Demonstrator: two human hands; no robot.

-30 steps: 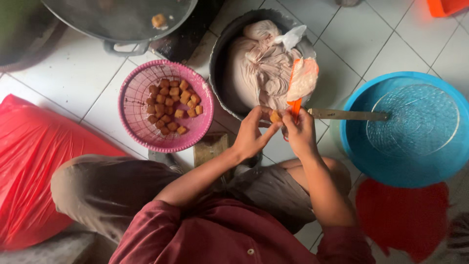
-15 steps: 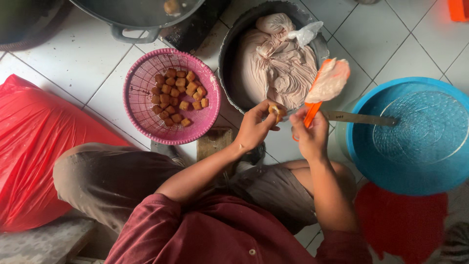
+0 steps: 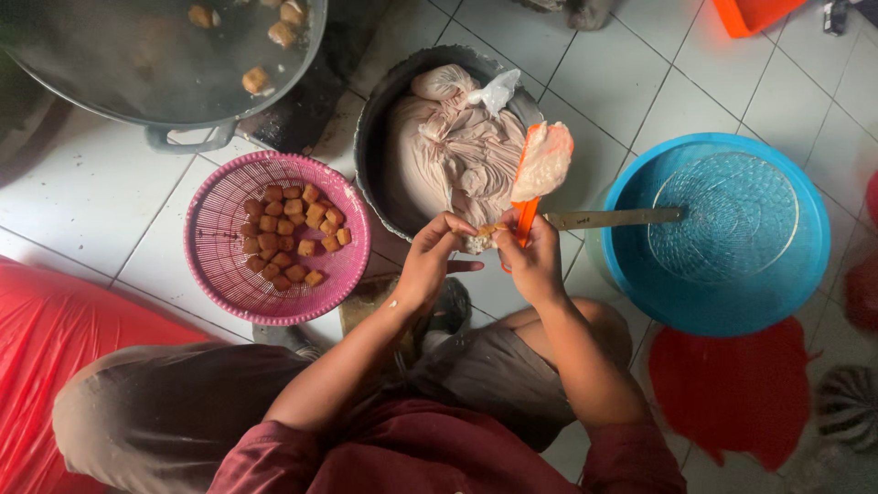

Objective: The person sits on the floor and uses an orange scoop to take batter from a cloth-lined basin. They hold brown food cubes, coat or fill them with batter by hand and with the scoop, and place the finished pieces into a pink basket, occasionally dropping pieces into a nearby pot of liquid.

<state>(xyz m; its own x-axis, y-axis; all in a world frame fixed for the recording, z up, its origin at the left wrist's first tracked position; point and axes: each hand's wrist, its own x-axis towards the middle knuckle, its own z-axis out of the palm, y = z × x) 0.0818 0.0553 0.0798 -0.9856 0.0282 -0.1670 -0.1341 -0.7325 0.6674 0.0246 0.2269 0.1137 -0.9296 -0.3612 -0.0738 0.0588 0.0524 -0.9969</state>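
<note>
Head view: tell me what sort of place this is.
Probably a home or small food-making kitchen, worked at floor level: white tiled floor, large dark metal wok of frying pieces, round pink plastic basket of fried brown cubes.

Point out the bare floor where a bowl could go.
Bare tile lies above the blue basin, between the grey pot and the orange tray, and left of the pink basket below the wok. Around the left hand and right hand it is crowded.

Both forearms reach forward, the 2 hands meeting fingertip to fingertip: left hand (image 3: pixel 430 261) pinching, right hand (image 3: pixel 530 261) curled closed.
</note>
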